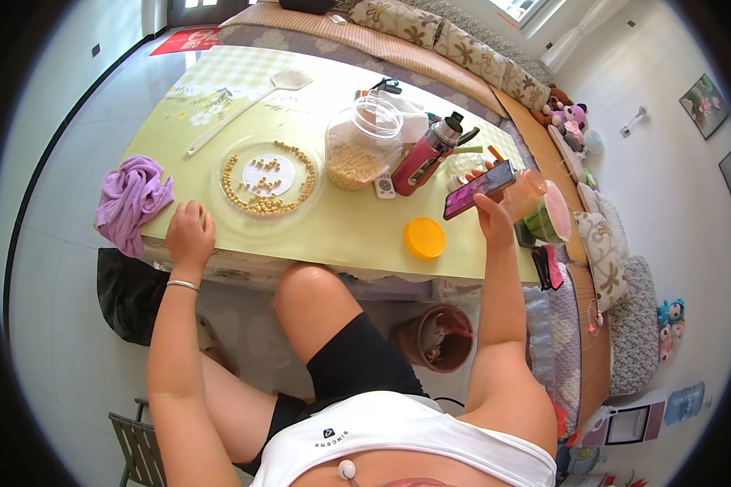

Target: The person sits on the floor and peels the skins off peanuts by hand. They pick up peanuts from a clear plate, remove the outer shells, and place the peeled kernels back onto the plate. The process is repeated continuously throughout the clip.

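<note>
My right hand holds a smartphone above the right part of the table, its lit screen tilted up. At the near left edge of the table rests my left hand, fingers curled in and nothing visible in them. Just beyond it is a clear round plate with small yellow beans, most in a broken ring and a few grouped in the middle. A clear wide-mouthed jar, lidless and partly filled with similar beans, stands right of the plate. A yellow round lid lies nearer me.
A purple cloth is bunched at the table's left corner, and a white fly swatter lies behind the plate. A pink bottle, small white remote and cut watermelon crowd the right. A bin stands below.
</note>
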The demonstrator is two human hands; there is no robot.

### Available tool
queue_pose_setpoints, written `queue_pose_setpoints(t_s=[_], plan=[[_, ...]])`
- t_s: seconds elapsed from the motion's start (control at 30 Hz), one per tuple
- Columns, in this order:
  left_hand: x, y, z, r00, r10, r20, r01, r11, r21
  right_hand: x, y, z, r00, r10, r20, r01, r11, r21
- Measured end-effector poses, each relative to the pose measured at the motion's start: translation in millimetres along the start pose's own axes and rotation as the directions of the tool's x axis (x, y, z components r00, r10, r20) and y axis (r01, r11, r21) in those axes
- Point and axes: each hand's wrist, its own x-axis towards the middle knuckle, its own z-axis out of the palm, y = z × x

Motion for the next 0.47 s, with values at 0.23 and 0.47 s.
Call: queue_pose_setpoints(t_s=[0.23, 0.47], plan=[[1, 2, 1, 1.000, -0.020, 0.017, 0.020, 1.000, 0.004, 12, 51, -7, 0.975, -0.111, -0.195, 0.017, 0.904, -0.427], [2, 1, 1, 0.999, -0.030, 0.027, 0.030, 1.000, 0.004, 24, 84, 10, 0.971, -0.121, -0.204, 0.001, 0.862, -0.507]])
